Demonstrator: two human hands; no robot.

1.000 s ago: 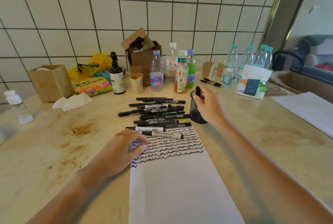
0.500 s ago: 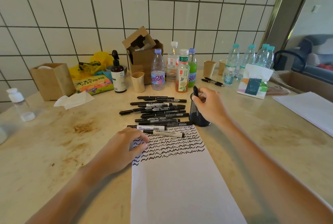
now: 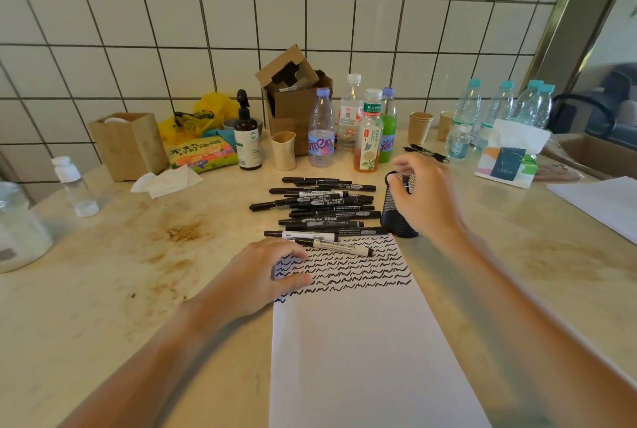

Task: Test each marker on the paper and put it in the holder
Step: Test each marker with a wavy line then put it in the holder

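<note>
A white paper (image 3: 362,352) lies in front of me, its upper part covered with rows of black squiggles. My left hand (image 3: 265,276) rests flat on the paper's left edge, fingers apart and holding nothing. Several black markers (image 3: 320,210) lie in a pile just beyond the paper. A white-barrelled marker (image 3: 339,247) lies across the paper's top edge. A black mesh holder (image 3: 396,221) stands to the right of the pile. My right hand (image 3: 425,196) hovers at the holder's rim with fingers loosely curled and no marker visible in them.
Bottles (image 3: 321,131), paper cups (image 3: 420,127), a cardboard box (image 3: 293,100) and a pump bottle (image 3: 246,138) line the back wall. A tissue pack (image 3: 510,162) and another sheet (image 3: 603,203) lie to the right. A wooden box (image 3: 127,145) and a jar (image 3: 17,227) stand to the left.
The marker my right hand held upright over the holder has sunk out of sight into it, and the fingers have loosened. My left hand has stayed on the paper.
</note>
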